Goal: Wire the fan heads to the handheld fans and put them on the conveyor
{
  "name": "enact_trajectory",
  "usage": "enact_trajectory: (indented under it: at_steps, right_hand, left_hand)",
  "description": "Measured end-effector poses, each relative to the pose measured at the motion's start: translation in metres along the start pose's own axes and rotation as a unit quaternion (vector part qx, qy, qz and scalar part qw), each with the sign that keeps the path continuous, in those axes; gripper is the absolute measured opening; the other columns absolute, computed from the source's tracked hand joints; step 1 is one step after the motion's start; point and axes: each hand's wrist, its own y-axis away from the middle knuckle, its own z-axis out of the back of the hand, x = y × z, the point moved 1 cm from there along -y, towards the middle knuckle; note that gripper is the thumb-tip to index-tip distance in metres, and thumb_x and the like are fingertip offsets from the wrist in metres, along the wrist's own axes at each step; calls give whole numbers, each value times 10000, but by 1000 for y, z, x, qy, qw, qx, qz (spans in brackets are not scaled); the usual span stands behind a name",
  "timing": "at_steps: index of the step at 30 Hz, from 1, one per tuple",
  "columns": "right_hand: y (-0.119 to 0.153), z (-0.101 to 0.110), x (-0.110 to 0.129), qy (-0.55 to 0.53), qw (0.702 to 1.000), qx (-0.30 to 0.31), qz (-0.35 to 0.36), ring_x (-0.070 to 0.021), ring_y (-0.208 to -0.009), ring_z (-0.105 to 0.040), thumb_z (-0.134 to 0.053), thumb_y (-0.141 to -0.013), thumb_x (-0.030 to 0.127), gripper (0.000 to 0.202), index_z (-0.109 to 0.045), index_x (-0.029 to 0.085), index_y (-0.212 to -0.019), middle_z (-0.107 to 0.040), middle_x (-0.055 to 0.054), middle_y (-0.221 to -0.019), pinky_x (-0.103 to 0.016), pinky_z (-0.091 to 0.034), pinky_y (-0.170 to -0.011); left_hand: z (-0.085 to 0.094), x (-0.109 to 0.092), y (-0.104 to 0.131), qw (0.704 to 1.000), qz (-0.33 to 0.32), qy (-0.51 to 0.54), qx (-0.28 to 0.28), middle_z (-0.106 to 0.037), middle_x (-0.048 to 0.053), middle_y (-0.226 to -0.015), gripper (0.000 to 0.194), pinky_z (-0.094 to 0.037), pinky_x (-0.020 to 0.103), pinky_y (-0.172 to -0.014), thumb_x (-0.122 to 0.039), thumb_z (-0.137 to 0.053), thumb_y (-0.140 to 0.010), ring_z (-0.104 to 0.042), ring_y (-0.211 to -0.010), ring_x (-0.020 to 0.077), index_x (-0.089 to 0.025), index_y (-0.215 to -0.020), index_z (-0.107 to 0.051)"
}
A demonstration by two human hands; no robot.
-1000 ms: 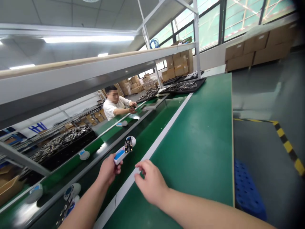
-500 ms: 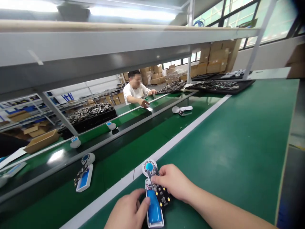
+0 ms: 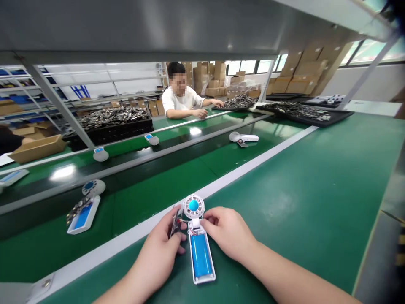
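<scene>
An opened white handheld fan (image 3: 201,255) lies on the green bench in front of me, its round head pointing away. A blue battery fills its handle, and thin wires show at the neck. My left hand (image 3: 163,238) grips a dark circuit board (image 3: 175,223) on edge, left of the fan's neck. Closed at the right side of the neck, my right hand (image 3: 226,230) has its thumb and fingertips against the fan. Whether a wire is also between those fingertips is hidden.
Another opened fan (image 3: 84,217) lies on the green conveyor (image 3: 142,198) at left; a further fan (image 3: 248,138) lies farther along. Black trays of metal parts (image 3: 303,112) stand at the back. A person (image 3: 182,99) sits across the line. A grey shelf (image 3: 142,29) hangs overhead.
The circuit board has gone from my right hand over the fan to my left hand beside it. My right hand has shifted to the fan's neck. The battery is now fully uncovered.
</scene>
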Motion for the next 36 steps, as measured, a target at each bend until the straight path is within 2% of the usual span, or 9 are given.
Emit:
enact_trajectory:
  at_steps: [3,6,11,17,22,28,36]
  right_hand:
    - [1,-9,3,-53,998,-17,33,-154,-714,-631,-621,-797,146,132,-728,222,-790,-683,-5,-790,-262,-460,-650]
    - [3,-14,6,-88,994,-13,68,-143,-753,-619,-596,-818,119,140,-701,210,-799,-654,-2,-822,-257,-465,-688]
    - [8,-17,13,-81,991,-3,107,-137,-741,-578,-552,-834,97,137,-629,189,-769,-611,-5,-824,-257,-444,-678]
    - [17,-20,21,-107,994,12,27,-133,-662,-552,-587,-708,88,117,-604,185,-646,-618,10,-723,-242,-409,-601]
    - [17,-19,20,-162,986,32,-28,-133,-633,-557,-543,-706,115,122,-603,191,-631,-633,15,-671,-236,-393,-576]
    - [18,-18,18,-196,978,44,-57,-126,-595,-544,-527,-700,141,116,-597,197,-625,-612,26,-629,-228,-369,-534]
    - [17,-18,20,-190,979,21,-66,-123,-594,-525,-553,-675,149,94,-587,196,-601,-595,26,-636,-228,-380,-536]
  left_hand:
    - [-5,9,1,995,-82,-60,-16,-629,116,-1251,522,-591,325,-762,-250,-499,-875,-673,-979,210,-234,-1397,-477]
    - [-7,16,1,989,-113,-82,-39,-677,93,-1167,444,-570,352,-867,-315,-498,-925,-681,-987,201,-233,-1361,-508]
    - [-3,16,-2,958,-204,-186,-75,-693,69,-1101,241,-549,341,-891,-327,-559,-916,-662,-1015,211,-240,-1083,-711]
    - [-7,16,1,921,-289,-249,-77,-718,55,-1025,233,-567,280,-797,-248,-570,-917,-687,-912,179,-257,-1085,-731]
    - [-8,16,2,891,-347,-279,-86,-728,18,-1043,260,-569,231,-784,-189,-593,-903,-696,-900,146,-293,-1103,-722]
    - [-8,14,2,881,-357,-297,-93,-722,-20,-1017,289,-564,189,-775,-165,-600,-898,-696,-883,115,-315,-1122,-704]
    - [-11,9,5,850,-389,-340,-102,-715,6,-992,267,-572,194,-730,-171,-594,-900,-697,-839,120,-276,-1121,-704]
